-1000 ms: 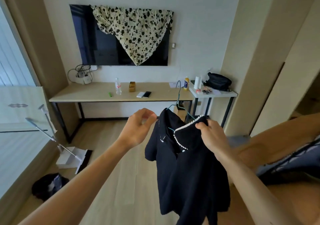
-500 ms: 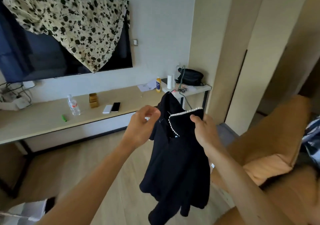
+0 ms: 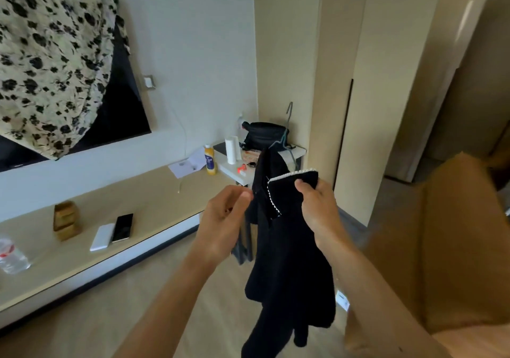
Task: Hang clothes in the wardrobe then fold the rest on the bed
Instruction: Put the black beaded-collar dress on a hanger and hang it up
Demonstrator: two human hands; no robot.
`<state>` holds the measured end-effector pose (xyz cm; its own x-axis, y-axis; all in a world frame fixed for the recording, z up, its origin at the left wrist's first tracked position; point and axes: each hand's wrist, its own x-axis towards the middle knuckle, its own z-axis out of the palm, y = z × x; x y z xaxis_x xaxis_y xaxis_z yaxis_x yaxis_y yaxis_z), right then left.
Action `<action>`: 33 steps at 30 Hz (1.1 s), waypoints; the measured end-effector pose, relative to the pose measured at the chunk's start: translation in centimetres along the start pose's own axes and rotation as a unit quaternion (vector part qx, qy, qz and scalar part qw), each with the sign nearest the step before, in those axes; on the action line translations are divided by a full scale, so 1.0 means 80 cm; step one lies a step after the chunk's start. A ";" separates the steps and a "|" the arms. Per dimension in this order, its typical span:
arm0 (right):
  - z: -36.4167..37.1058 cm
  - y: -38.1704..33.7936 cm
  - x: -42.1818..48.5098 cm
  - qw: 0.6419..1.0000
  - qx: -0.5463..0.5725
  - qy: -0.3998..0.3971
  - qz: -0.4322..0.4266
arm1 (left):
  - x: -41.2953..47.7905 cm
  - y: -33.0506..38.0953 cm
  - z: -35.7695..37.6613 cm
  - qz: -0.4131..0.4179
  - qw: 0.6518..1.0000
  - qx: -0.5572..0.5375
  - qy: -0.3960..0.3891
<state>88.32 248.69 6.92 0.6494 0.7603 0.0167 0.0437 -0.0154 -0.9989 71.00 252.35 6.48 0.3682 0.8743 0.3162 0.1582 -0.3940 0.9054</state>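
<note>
1. The black top (image 3: 289, 247) hangs on its hanger (image 3: 289, 116) in mid-air before the person, over the floor and not yet in the wardrobe (image 3: 386, 137)
2. The right hand (image 3: 317, 206) is clamped on the white-trimmed collar, the same grip as a second ago, and carries the top's weight
3. The left hand (image 3: 223, 219) has closed in from clear of the top to its shoulder edge; the fingers are curled with the thumb against them, but I cannot tell if they pinch cloth
4. The view has swung right: the desk (image 3: 154, 192) and the television (image 3: 121, 103) with its flowered cloth (image 3: 49, 68) have slid to the left, and the wardrobe's pale panels now fill the right side
5. I judge the person is turning to carry the top to the wardrobe, so the hanging step is under way; the panels in view look closed, so a door probably needs a free hand first
</note>
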 end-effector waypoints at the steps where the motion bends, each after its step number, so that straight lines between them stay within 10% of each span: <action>1: 0.005 -0.001 0.025 1.000 0.003 0.010 -0.001 | 0.027 -0.008 0.003 0.002 1.000 -0.002 -0.009; 18: 0.027 0.001 0.410 0.953 0.035 0.298 -0.042 | 0.484 -0.141 0.158 0.098 0.959 -0.087 -0.252; 33: -0.153 0.026 0.748 0.892 0.004 0.449 -0.053 | 0.778 -0.166 0.475 0.112 0.882 -0.182 -0.420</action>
<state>136.52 286.20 6.40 0.9883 -0.0705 0.1350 0.1376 0.0339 -0.9899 126.61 301.24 3.35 0.9257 0.2081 0.3158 -0.2532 -0.2792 0.9263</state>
